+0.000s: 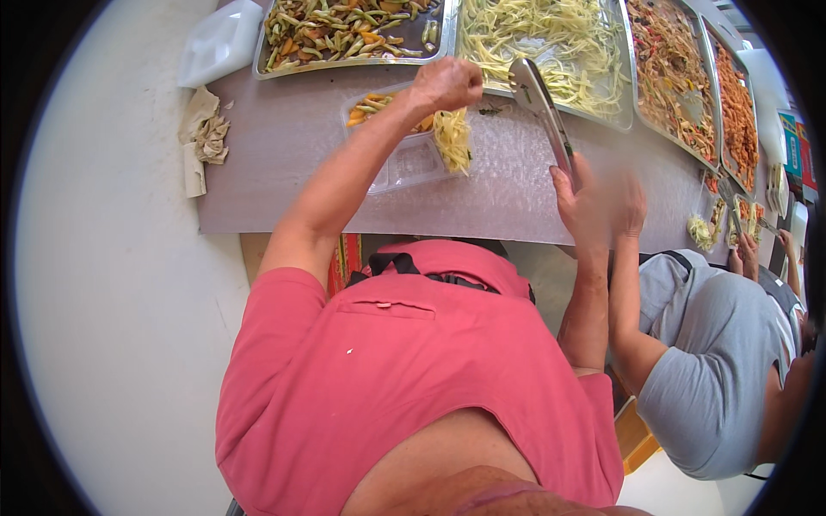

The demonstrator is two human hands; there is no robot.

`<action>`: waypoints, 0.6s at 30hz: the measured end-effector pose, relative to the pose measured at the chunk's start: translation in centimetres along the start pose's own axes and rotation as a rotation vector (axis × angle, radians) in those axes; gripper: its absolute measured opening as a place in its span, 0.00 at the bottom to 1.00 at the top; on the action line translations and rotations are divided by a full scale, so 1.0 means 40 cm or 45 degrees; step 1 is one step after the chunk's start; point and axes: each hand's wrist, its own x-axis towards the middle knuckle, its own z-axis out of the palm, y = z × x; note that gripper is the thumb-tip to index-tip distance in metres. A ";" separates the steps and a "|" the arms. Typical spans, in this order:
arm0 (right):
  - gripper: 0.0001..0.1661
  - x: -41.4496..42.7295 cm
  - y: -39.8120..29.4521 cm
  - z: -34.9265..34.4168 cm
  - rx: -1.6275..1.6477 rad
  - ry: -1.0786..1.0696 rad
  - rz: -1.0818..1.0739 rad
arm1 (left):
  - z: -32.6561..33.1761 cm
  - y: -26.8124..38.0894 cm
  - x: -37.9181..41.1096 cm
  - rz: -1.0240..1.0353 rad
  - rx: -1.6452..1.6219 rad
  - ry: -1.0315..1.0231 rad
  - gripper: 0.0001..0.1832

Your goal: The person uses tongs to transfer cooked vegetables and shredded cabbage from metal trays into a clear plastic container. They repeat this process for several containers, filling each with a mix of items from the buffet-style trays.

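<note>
My left hand [448,84] is curled into a fist above a clear plastic compartment tray [413,164], and nothing shows in its fingers. In that tray lie green and orange vegetable pieces [371,109] and a pile of pale shredded vegetable [453,143]; a front compartment has no food in it. Metal tongs [545,109] are held upright in my right hand [574,193], their tips at the near edge of a large metal pan of pale shreds [542,45]. Left of it stands another metal pan [352,62] with cooked green vegetable pieces.
Stacked plastic trays [219,42] and crumpled brown paper [210,138] lie at the table's left. To the right are pans of mixed shreds [671,77] and orange-red food [735,109]. A co-worker's hand [629,203] is close to my right hand; others work farther right.
</note>
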 end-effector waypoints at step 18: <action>0.14 0.100 0.005 -0.074 -0.177 0.016 0.041 | 0.177 0.099 0.056 0.302 0.530 -0.144 0.09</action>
